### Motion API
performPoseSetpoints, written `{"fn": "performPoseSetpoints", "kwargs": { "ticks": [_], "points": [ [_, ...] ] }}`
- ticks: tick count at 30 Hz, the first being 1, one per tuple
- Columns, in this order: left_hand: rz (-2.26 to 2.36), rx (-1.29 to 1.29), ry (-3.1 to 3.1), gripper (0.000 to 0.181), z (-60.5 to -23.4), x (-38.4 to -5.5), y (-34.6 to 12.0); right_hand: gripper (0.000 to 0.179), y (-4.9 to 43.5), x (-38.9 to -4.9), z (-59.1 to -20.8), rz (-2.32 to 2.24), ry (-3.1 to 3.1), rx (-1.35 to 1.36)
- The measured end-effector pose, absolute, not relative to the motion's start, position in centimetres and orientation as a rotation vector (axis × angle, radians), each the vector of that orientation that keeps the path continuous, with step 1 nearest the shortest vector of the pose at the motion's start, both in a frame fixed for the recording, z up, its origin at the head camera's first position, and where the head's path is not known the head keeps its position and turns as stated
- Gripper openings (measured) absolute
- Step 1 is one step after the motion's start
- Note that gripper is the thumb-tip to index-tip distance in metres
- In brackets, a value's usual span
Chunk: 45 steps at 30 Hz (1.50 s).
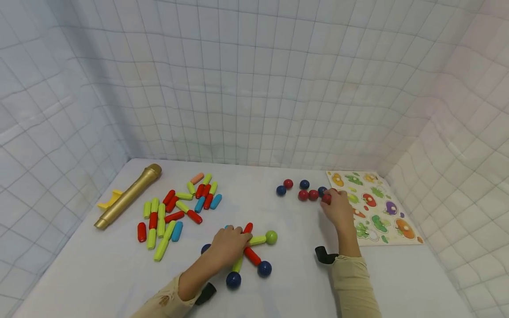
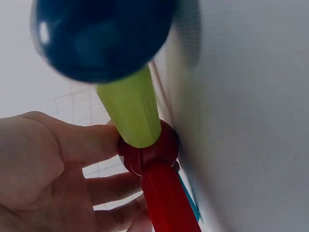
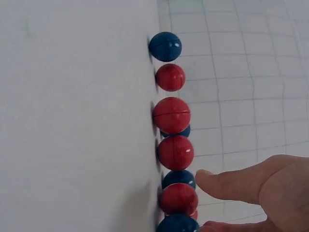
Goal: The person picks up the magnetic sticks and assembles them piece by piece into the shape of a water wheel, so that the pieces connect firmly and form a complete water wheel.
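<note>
My left hand (image 1: 228,247) grips the dark red ball (image 2: 147,147) at the hub of a star-shaped build, thumb on one side and fingers on the other. Sticks radiate from that hub, among them a yellow-green stick (image 2: 130,108) ending in a dark blue ball (image 2: 104,38) and a red stick (image 2: 169,198). A green ball (image 1: 271,237) caps another arm of the star. At the right, my right hand (image 1: 339,210) has its thumb and a finger extended around a red ball (image 1: 326,198); whether they touch it is unclear. Several red and blue balls (image 3: 171,115) lie beside it.
Loose red, yellow-green, blue and orange sticks (image 1: 172,216) lie at the left. Beyond them are a gold toy microphone (image 1: 129,196) and a yellow piece (image 1: 110,199). A vegetable picture board (image 1: 374,207) lies at the right. Quilted white walls (image 1: 254,88) surround the table.
</note>
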<state>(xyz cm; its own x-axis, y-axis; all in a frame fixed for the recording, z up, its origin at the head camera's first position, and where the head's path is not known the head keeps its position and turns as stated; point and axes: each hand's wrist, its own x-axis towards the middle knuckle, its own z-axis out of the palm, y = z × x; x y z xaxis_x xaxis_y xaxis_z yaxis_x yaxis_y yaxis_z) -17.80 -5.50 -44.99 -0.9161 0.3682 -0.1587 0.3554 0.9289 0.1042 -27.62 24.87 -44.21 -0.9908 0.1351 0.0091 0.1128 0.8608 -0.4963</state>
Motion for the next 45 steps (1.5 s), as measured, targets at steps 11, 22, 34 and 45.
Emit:
{"fn": "performPoseSetpoints", "kwargs": {
  "ticks": [11,22,34,45],
  "points": [
    [0.160,0.661,2.935,0.030,-44.8,-17.2,-5.5,0.040,26.9,-27.6,-45.4,0.920,-2.983,-0.462],
    [0.182,0.691,2.970,0.033,-44.4,-17.1,-5.3,0.027,20.0,-26.9,-43.8,1.127,-3.127,0.137],
    [0.109,0.711,2.942,0.030,-44.7,-16.9,-5.2,0.020,15.8,-25.8,-45.9,1.320,-3.096,0.732],
    [0.146,0.718,2.910,0.031,-44.7,-16.9,-5.3,0.014,15.8,-25.6,-45.4,1.274,-3.207,0.866]
  ]
}}
